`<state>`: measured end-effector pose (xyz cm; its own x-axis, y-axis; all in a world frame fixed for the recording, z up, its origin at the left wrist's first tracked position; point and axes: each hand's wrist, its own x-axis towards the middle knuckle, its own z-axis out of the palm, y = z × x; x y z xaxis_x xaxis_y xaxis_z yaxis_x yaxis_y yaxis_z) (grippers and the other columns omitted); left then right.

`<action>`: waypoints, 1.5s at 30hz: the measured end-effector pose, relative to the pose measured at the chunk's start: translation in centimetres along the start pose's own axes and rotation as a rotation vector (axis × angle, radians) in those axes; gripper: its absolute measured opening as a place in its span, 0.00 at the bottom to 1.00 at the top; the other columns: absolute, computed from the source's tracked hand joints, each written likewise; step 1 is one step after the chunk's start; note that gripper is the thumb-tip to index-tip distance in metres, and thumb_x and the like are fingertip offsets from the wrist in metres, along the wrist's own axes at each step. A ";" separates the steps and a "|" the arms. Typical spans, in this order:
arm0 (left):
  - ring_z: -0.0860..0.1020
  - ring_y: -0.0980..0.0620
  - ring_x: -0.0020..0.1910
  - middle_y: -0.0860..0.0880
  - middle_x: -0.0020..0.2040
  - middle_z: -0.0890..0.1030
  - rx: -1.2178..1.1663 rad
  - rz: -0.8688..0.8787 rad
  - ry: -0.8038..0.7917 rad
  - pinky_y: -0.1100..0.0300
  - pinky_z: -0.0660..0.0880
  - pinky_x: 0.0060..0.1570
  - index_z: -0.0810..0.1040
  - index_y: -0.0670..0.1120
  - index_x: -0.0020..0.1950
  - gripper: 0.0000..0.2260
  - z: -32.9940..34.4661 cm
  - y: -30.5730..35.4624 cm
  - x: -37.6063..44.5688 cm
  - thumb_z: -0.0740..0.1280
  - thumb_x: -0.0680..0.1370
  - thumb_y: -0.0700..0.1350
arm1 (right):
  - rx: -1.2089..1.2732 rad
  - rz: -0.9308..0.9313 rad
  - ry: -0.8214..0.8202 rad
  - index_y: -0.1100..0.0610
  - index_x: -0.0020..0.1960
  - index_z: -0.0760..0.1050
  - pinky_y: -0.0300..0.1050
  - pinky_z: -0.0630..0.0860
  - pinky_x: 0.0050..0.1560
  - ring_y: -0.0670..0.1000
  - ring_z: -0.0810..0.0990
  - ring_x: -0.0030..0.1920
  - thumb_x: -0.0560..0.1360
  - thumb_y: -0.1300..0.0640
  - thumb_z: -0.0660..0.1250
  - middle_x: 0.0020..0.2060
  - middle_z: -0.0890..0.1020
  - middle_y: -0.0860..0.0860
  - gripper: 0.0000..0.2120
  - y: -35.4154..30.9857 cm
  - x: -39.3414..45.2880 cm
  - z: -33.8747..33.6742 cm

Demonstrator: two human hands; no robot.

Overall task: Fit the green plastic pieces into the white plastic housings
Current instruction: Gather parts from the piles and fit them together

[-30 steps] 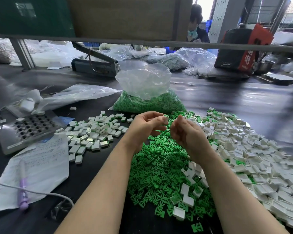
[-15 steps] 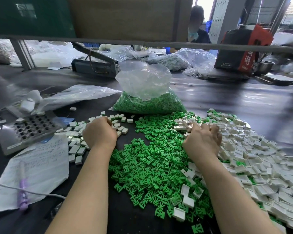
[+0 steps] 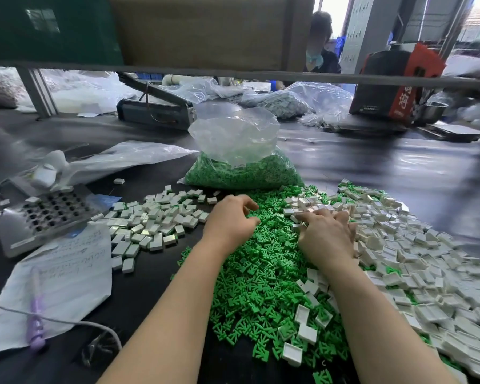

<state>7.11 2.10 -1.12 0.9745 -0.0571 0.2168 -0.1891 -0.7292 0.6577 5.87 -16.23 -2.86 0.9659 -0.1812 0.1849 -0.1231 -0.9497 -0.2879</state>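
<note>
2 bare forearms, no sleeves, gloves or wristwear visible

A dark, glossy tabletop (image 3: 372,173) fills the view, catching pale reflections. A grey metal rail (image 3: 233,72) crosses at twelve o'clock, with a green panel (image 3: 47,29) and a brown board (image 3: 205,29) above it. Daylight enters through a window (image 3: 337,12) toward one o'clock, beside a grey pillar (image 3: 372,31).
</note>
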 end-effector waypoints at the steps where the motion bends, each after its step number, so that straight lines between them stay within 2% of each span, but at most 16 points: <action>1: 0.79 0.52 0.46 0.51 0.49 0.80 0.006 -0.007 -0.056 0.55 0.79 0.46 0.80 0.52 0.56 0.10 0.4 0.1 0.0 0.71 0.75 0.47 | -0.002 -0.016 0.008 0.43 0.68 0.72 0.50 0.65 0.60 0.52 0.67 0.60 0.79 0.55 0.62 0.62 0.76 0.48 0.19 0.1 0.1 0.1; 4: 0.78 0.55 0.44 0.52 0.50 0.79 -0.051 -0.032 -0.174 0.60 0.76 0.43 0.80 0.53 0.56 0.10 1.3 0.4 -0.2 0.71 0.76 0.46 | -0.007 -0.033 0.057 0.45 0.67 0.72 0.49 0.66 0.57 0.53 0.68 0.59 0.79 0.51 0.63 0.58 0.78 0.48 0.16 0.3 0.2 0.3; 7: 0.78 0.58 0.43 0.53 0.48 0.81 -0.128 -0.032 -0.228 0.64 0.75 0.41 0.81 0.53 0.53 0.08 1.5 0.8 -0.3 0.72 0.76 0.44 | 0.016 -0.053 0.062 0.45 0.67 0.72 0.50 0.66 0.56 0.54 0.68 0.61 0.79 0.51 0.63 0.59 0.78 0.48 0.16 0.2 0.2 0.4; 11: 0.82 0.52 0.48 0.49 0.48 0.84 -0.257 -0.035 -0.293 0.55 0.80 0.52 0.82 0.49 0.53 0.07 1.0 1.1 -0.6 0.71 0.76 0.40 | 0.045 -0.116 0.010 0.45 0.66 0.73 0.51 0.67 0.61 0.54 0.71 0.63 0.79 0.52 0.63 0.62 0.77 0.48 0.16 0.0 0.3 0.6; 17: 0.82 0.52 0.49 0.49 0.47 0.84 -0.292 -0.013 -0.272 0.52 0.79 0.56 0.82 0.50 0.51 0.07 1.3 1.2 -0.8 0.71 0.76 0.39 | 0.025 -0.136 0.105 0.47 0.55 0.76 0.48 0.62 0.50 0.54 0.69 0.58 0.79 0.50 0.63 0.52 0.80 0.47 0.06 -0.1 -0.1 0.4; 20: 0.82 0.51 0.49 0.49 0.47 0.83 -0.294 -0.004 -0.262 0.50 0.79 0.56 0.81 0.52 0.51 0.08 1.5 1.2 -0.8 0.71 0.76 0.40 | 0.075 -0.134 0.140 0.51 0.51 0.77 0.49 0.66 0.51 0.53 0.70 0.52 0.81 0.52 0.59 0.47 0.81 0.49 0.08 0.0 0.0 0.4; 25: 0.82 0.50 0.48 0.51 0.45 0.83 -0.281 0.001 -0.242 0.50 0.80 0.54 0.80 0.53 0.52 0.08 1.8 1.1 -0.6 0.70 0.77 0.41 | 0.046 -0.141 0.085 0.50 0.51 0.78 0.50 0.65 0.52 0.54 0.69 0.56 0.80 0.50 0.61 0.50 0.79 0.48 0.09 -0.2 0.0 0.0; 29: 0.82 0.52 0.46 0.53 0.44 0.83 -0.276 0.004 -0.243 0.51 0.80 0.53 0.80 0.54 0.53 0.08 2.1 1.0 -0.7 0.71 0.77 0.42 | 0.022 -0.158 0.029 0.54 0.53 0.76 0.55 0.69 0.60 0.55 0.69 0.58 0.80 0.54 0.58 0.54 0.77 0.50 0.09 -0.5 0.0 0.2; 33: 0.83 0.52 0.46 0.51 0.45 0.84 -0.365 0.022 -0.195 0.51 0.80 0.52 0.80 0.52 0.55 0.10 2.5 1.4 -0.7 0.74 0.75 0.45 | 0.270 -0.182 0.050 0.54 0.53 0.76 0.53 0.71 0.57 0.54 0.74 0.54 0.81 0.55 0.59 0.50 0.79 0.51 0.08 -0.9 0.2 -0.2; 35: 0.83 0.53 0.43 0.49 0.43 0.85 -0.491 0.029 -0.149 0.53 0.81 0.48 0.81 0.51 0.52 0.09 2.5 1.7 -0.7 0.75 0.73 0.43 | 0.530 -0.216 0.020 0.55 0.50 0.78 0.50 0.75 0.47 0.53 0.78 0.45 0.80 0.58 0.62 0.43 0.81 0.52 0.06 -1.2 0.2 -0.5; 37: 0.83 0.55 0.38 0.48 0.39 0.85 -0.641 0.011 -0.106 0.61 0.80 0.40 0.82 0.50 0.48 0.08 2.3 2.0 -0.7 0.75 0.72 0.39 | 0.748 -0.220 -0.016 0.56 0.47 0.77 0.41 0.73 0.36 0.49 0.76 0.36 0.80 0.60 0.64 0.37 0.80 0.51 0.05 -1.5 -0.1 -0.7; 38: 0.82 0.57 0.36 0.49 0.37 0.85 -0.701 0.003 -0.087 0.65 0.78 0.38 0.83 0.49 0.47 0.08 2.2 2.0 -0.8 0.75 0.72 0.38 | 0.827 -0.214 -0.015 0.56 0.47 0.77 0.38 0.72 0.35 0.48 0.75 0.35 0.79 0.61 0.65 0.36 0.79 0.51 0.04 -1.6 -0.2 -0.8; 40: 0.81 0.58 0.33 0.50 0.35 0.84 -0.759 0.000 -0.048 0.67 0.76 0.36 0.83 0.47 0.45 0.06 1.9 2.0 -0.8 0.75 0.72 0.37 | 0.962 -0.175 -0.013 0.57 0.49 0.76 0.37 0.74 0.36 0.48 0.77 0.37 0.78 0.61 0.67 0.39 0.80 0.53 0.01 -1.5 -0.2 -0.7; 42: 0.82 0.58 0.36 0.48 0.38 0.85 -0.752 0.011 -0.003 0.67 0.76 0.37 0.83 0.46 0.47 0.06 1.6 1.8 -0.8 0.75 0.72 0.37 | 0.969 -0.175 -0.024 0.55 0.50 0.76 0.39 0.76 0.39 0.49 0.79 0.39 0.78 0.60 0.67 0.40 0.81 0.53 0.02 -1.2 0.1 -0.7; 44: 0.83 0.53 0.43 0.45 0.44 0.85 -0.732 0.028 0.033 0.61 0.79 0.43 0.83 0.45 0.50 0.08 1.4 1.6 -0.7 0.75 0.72 0.37 | 0.761 -0.266 -0.103 0.50 0.50 0.78 0.44 0.77 0.45 0.47 0.79 0.43 0.77 0.55 0.68 0.43 0.82 0.50 0.02 -0.9 0.4 -0.5; 45: 0.83 0.49 0.45 0.44 0.45 0.84 -0.733 0.031 0.046 0.57 0.81 0.46 0.82 0.45 0.52 0.10 1.3 1.5 -0.7 0.75 0.72 0.37 | 0.602 -0.311 -0.163 0.48 0.53 0.79 0.48 0.76 0.53 0.47 0.78 0.50 0.77 0.51 0.69 0.49 0.82 0.48 0.05 -0.7 0.4 -0.4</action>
<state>6.33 0.13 -1.26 0.9645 -0.0299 0.2622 -0.2638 -0.0838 0.9609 6.25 -15.72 -2.21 0.9634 0.1615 0.2138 0.2673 -0.6361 -0.7238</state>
